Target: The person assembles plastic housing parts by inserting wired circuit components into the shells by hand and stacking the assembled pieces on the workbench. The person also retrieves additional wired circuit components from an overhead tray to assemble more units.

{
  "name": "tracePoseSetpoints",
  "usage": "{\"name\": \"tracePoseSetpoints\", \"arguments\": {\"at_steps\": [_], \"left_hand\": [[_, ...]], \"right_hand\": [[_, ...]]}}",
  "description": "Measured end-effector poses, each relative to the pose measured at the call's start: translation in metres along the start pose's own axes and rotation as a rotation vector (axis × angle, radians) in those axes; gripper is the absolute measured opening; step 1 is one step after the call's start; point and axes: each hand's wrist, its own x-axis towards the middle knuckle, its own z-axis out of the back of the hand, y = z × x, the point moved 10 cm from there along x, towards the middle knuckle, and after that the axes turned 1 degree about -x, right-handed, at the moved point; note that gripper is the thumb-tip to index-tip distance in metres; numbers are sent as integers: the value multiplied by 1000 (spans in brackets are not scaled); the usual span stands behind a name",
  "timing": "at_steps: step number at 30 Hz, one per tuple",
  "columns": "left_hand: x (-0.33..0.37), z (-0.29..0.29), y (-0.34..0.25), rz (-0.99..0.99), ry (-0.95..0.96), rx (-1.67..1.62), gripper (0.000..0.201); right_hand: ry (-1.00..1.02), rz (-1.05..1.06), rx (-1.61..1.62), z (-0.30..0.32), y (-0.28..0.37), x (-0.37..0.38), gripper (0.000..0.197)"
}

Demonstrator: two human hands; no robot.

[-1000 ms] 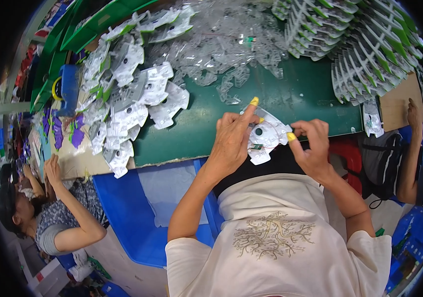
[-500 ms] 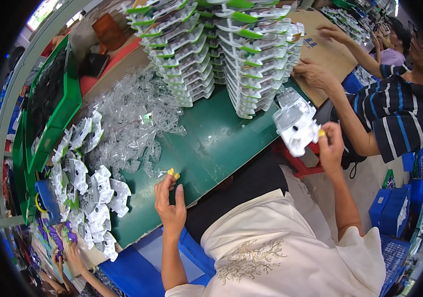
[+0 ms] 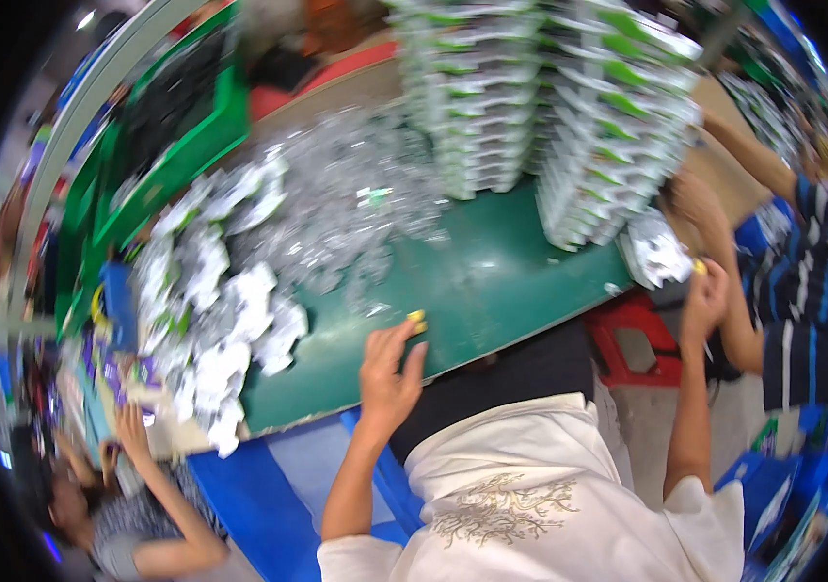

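At the right end of the green table, my right hand is closed at the edge of a white moulded plastic part, which is smeared by motion. A yellow fingertip cover touches the part's right edge. My left hand hovers over the table's front edge, thumb and fingers apart, holding nothing; a yellow cover sits on its fingertip. Nearest to it, farther up the table, lies a loose heap of clear plastic pieces. More white parts are piled to the left.
Tall stacks of white and green parts stand at the back. A green bin with black pieces is at the left rear. A co-worker in a striped shirt reaches in from the right, near a red stool. Another person works at lower left.
The view has swung, shifting the table and stacks rightward in the picture. My right hand has carried the white part back to the table's right end. The left hand stays in a similar pose.
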Motion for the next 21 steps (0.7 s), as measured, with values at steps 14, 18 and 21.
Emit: {"name": "tracePoseSetpoints", "arguments": {"at_steps": [14,18,21], "left_hand": [[-8,12,-2,-95,-129,-96,29],[-8,16,-3,-96,-158,-156,26],[-11,17,0,-97,-168,-166,27]], "right_hand": [[739,718,400,-303,375,-136,10],[740,857,137,-370,404,-145,10],[732,945,38,-382,405,-153,12]]}}
